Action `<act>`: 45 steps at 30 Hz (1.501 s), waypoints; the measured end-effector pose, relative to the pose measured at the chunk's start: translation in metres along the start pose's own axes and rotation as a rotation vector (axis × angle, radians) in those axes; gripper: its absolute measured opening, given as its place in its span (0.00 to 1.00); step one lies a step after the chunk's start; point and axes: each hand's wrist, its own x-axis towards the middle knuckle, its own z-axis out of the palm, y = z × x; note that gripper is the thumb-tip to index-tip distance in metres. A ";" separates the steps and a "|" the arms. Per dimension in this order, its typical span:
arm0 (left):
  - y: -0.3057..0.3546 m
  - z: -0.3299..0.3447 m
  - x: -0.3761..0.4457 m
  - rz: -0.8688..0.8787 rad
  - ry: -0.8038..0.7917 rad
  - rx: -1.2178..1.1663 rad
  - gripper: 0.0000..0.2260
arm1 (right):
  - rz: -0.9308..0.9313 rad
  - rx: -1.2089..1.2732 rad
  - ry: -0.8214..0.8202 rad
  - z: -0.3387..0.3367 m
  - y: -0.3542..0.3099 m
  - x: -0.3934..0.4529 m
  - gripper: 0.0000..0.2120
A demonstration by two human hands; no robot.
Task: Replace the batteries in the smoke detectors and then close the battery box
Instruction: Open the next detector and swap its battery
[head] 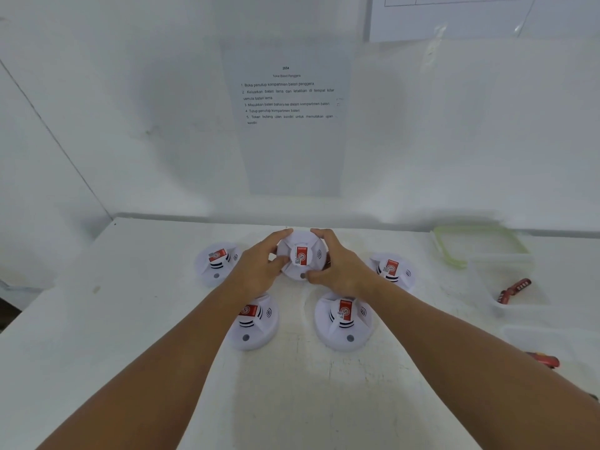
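A: What sits round the middle smoke detector (302, 254)?
B: Four more detectors on the white desk (130, 319), at 9, 3, 7 and 5 o'clock.
A: The hands?
B: Left hand (259, 267) and right hand (337, 267) both grip its rim, fingers curled.
A: Containers?
B: At 3 o'clock, a clear box (506, 287) holds red batteries (514, 290); its green-edged lid (477, 245) lies behind.
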 end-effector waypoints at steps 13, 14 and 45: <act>0.000 0.000 0.000 0.009 0.010 -0.016 0.24 | 0.039 -0.027 -0.049 -0.004 0.004 0.003 0.41; 0.000 0.000 -0.001 0.009 0.012 -0.018 0.24 | 0.039 -0.027 -0.048 -0.004 0.005 0.003 0.41; -0.004 -0.001 0.000 0.027 0.015 -0.016 0.24 | 0.043 -0.051 -0.038 -0.003 0.001 -0.001 0.41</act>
